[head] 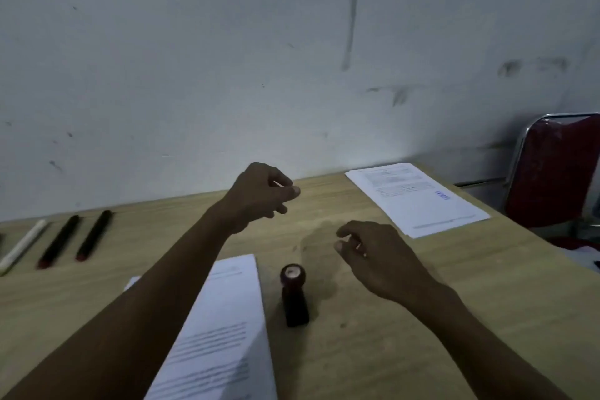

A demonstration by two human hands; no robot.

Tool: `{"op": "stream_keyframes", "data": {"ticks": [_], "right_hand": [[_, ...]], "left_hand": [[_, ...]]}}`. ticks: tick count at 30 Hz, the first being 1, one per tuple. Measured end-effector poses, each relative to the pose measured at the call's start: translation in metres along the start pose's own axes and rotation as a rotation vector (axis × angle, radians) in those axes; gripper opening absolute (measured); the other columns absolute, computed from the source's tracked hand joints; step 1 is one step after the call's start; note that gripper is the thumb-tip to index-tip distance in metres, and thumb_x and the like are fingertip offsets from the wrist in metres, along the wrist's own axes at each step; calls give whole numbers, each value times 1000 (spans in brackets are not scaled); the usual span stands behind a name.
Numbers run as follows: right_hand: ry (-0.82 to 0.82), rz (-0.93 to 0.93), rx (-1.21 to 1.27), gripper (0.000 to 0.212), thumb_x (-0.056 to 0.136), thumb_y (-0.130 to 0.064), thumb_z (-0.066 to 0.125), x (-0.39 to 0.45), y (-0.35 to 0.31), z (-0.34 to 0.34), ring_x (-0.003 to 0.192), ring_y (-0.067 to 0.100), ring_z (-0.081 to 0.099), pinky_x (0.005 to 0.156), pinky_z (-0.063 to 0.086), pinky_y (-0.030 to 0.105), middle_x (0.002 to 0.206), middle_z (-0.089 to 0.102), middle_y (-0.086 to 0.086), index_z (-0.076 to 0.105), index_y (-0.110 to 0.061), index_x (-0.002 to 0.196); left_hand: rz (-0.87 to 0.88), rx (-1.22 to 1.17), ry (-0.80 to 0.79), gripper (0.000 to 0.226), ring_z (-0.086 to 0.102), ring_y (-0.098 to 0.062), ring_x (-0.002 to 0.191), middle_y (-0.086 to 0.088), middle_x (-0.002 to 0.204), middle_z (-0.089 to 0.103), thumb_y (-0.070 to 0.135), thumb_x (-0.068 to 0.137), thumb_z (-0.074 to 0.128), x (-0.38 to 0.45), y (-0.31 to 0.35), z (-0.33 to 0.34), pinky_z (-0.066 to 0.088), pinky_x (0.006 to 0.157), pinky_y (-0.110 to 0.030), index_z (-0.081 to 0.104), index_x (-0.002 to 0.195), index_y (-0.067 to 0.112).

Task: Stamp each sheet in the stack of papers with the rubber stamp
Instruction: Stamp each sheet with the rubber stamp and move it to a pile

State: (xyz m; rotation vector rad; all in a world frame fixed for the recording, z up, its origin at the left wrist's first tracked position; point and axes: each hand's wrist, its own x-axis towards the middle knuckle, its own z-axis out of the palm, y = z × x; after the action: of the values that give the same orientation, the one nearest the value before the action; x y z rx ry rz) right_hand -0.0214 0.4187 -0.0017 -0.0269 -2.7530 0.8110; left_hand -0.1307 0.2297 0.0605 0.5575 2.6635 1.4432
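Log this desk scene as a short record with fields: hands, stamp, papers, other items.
left hand: raised above the desk, fingers loosely curled, holding nothing
right hand: hovering over the desk, fingers loosely curled, holding nothing
rubber stamp: standing upright on the desk, untouched, between the near papers and the right hand
near papers: printed sheets partly under the left forearm; no stamp mark visible
far papers: at the right rear, top sheet bearing a blue stamp mark
pens: three, lying at the left rear
chair: red, beyond the desk's right edge
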Motion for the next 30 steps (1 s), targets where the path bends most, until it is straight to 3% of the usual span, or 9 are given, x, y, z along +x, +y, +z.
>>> {"op": "stream_keyframes", "data": {"ticks": [5, 14, 20, 25, 28, 30], "right_hand": [[-68, -17, -83, 53, 91, -67, 43, -28, -57, 22, 105, 13, 58, 84, 46, 33, 115, 64, -7, 55, -31, 127], [-116, 116, -282, 63, 78, -68, 61, -33, -82, 52, 106, 27, 60, 86, 47, 37, 120, 60, 3, 49, -25, 123], [-101, 153, -315, 52, 82, -64, 61, -32, -89, 62, 101, 28, 60, 81, 44, 35, 112, 59, 6, 51, -23, 114], [-48, 133, -344, 36, 91, -51, 57, -34, -89, 67, 97, 30, 60, 76, 41, 33, 108, 60, 8, 52, -19, 107], [23, 135, -325, 33, 91, -49, 56, -34, -94, 64, 95, 31, 61, 79, 44, 36, 105, 61, 8, 51, -20, 107], [73, 122, -282, 30, 91, -46, 55, -35, -100, 62, 92, 31, 60, 78, 44, 36, 99, 61, 7, 51, -21, 105]], "left_hand": [[-3, -14, 96, 18, 73, -23, 74, -12, 85, 73, 19, 86, 70, -53, -31, -42, 54, 62, -31, 68, 97, 5], [-37, 81, 147, 14, 71, -16, 69, -3, 75, 72, 22, 83, 73, -128, -97, -65, 52, 61, -28, 70, 93, 13], [-63, 102, 219, 9, 67, -14, 67, 2, 76, 71, 23, 83, 73, -157, -128, -68, 47, 54, -16, 70, 91, 18], [-51, 127, 244, 12, 63, -7, 64, 5, 75, 69, 19, 83, 72, -168, -139, -64, 42, 58, -15, 71, 94, 14], [-16, 179, 268, 15, 65, -12, 77, 2, 82, 70, 17, 83, 72, -171, -142, -60, 42, 65, -8, 71, 97, 10], [21, 205, 268, 19, 62, -14, 87, 0, 92, 68, 17, 82, 73, -172, -146, -54, 44, 76, -11, 70, 100, 10]]}}
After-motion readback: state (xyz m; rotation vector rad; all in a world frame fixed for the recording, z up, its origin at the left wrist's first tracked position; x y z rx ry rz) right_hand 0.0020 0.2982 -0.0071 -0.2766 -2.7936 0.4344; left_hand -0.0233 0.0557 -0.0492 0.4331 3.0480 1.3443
